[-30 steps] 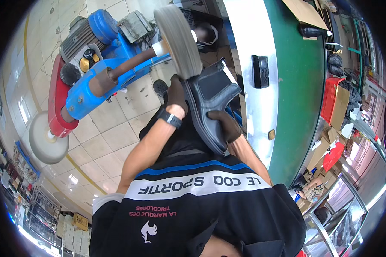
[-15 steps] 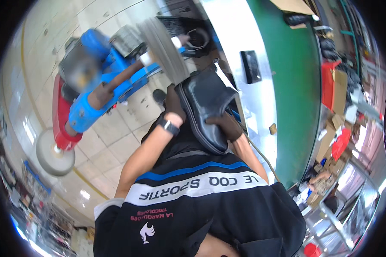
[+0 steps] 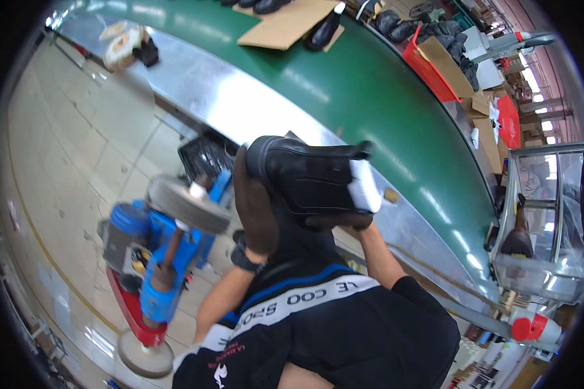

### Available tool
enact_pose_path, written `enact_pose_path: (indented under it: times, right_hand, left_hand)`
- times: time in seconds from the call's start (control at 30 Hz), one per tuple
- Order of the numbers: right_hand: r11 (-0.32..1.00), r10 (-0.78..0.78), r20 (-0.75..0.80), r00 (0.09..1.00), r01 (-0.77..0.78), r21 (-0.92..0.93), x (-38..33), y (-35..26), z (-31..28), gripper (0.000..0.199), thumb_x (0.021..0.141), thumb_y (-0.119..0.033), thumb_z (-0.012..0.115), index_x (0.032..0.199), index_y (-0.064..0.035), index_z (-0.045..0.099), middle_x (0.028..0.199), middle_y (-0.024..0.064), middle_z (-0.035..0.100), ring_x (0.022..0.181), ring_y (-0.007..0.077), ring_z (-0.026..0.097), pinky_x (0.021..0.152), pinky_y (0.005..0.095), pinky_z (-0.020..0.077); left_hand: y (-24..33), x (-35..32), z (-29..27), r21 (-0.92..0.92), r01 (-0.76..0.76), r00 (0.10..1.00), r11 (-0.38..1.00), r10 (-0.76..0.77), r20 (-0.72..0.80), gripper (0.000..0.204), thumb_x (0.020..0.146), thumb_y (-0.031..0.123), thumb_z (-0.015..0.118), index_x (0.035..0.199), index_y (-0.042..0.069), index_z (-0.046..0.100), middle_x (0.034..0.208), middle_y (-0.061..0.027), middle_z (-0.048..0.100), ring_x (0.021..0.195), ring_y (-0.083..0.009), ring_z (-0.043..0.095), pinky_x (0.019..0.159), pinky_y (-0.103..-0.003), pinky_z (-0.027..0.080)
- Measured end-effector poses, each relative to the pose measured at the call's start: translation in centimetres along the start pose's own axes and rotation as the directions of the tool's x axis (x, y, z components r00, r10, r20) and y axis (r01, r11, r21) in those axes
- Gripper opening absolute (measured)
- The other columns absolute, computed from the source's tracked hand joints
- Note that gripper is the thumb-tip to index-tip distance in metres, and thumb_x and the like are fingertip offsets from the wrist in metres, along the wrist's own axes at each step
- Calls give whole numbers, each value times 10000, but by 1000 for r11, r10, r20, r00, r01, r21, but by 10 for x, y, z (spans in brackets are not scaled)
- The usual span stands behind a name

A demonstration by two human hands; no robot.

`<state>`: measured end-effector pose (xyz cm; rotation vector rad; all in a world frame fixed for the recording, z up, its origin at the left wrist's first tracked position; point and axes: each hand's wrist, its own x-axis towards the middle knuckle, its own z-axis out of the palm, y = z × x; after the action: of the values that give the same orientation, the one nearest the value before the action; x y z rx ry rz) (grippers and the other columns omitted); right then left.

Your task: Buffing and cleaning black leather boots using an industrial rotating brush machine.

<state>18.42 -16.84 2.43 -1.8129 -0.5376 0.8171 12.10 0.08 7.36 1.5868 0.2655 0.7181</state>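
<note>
We see a floor (image 3: pixel 97 214) of pale, glossy square tiles, with a yellow line (image 3: pixel 44 247) curving along its left side. A long green table (image 3: pixel 350 84) with a silver metal border (image 3: pixel 204 81) crosses the room diagonally, and white light (image 3: pixel 305 87) gleams on both. Along its far edge we find a red crate (image 3: pixel 428 68), cardboard boxes (image 3: pixel 483 129) and black bags (image 3: pixel 448 47) crowded together. At the right stands a metal frame (image 3: pixel 551 148) with clear sheeting (image 3: pixel 574 201). Farther back, we notice bright patches (image 3: pixel 531 79); we cannot tell whether they are windows or lamps.

The green work surface (image 3: pixel 363 91) carries brown cardboard (image 3: pixel 282 31) and black shoes (image 3: pixel 323 31).
</note>
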Motion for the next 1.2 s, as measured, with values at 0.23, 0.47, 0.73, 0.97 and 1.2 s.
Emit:
enact_pose_path:
  times: [0.23,0.47,0.73,0.97,1.2]
  right_hand:
    - [866,-473,-74,878,448,-223,109,-47,-9,965,632,-190,740,1402,-17,184,1313,247,358,1230,380,373,1017,407,323]
    - [975,-98,-385,918,165,146,271,21,-134,594,716,-258,750,1210,-28,512,1053,79,605,891,159,595,773,305,499]
    - [956,-203,-746,635,294,-10,480,119,-205,608,699,-210,658,1222,26,457,948,213,625,859,320,620,724,414,477]
    - [995,-16,-776,630,-64,-73,407,-50,-232,600,695,-78,530,1271,5,382,831,244,611,763,404,604,685,419,487]
    - [982,-186,-823,536,87,-165,425,-23,-230,549,729,-45,538,1269,-80,441,681,93,595,549,167,536,558,298,448]
  left_hand:
    - [-69,63,1,163,246,913,955,-285,291,647,690,184,772,1229,1,464,1140,-137,559,1023,-253,550,878,-342,444]
    - [-145,226,11,-43,304,947,952,-297,122,376,741,85,704,1086,-15,592,1018,-89,640,911,-171,598,827,-301,467]
    - [-272,410,78,294,217,860,931,-325,394,497,661,131,767,1070,-48,550,989,-134,637,873,-221,621,795,-333,492]
    - [-294,493,133,369,44,767,928,-269,583,702,624,207,779,1212,-16,468,1130,-141,584,1023,-241,564,902,-350,435]
    - [-365,501,238,300,20,786,954,-200,584,667,703,398,699,1224,28,511,1132,-156,597,1036,-257,574,899,-335,426]
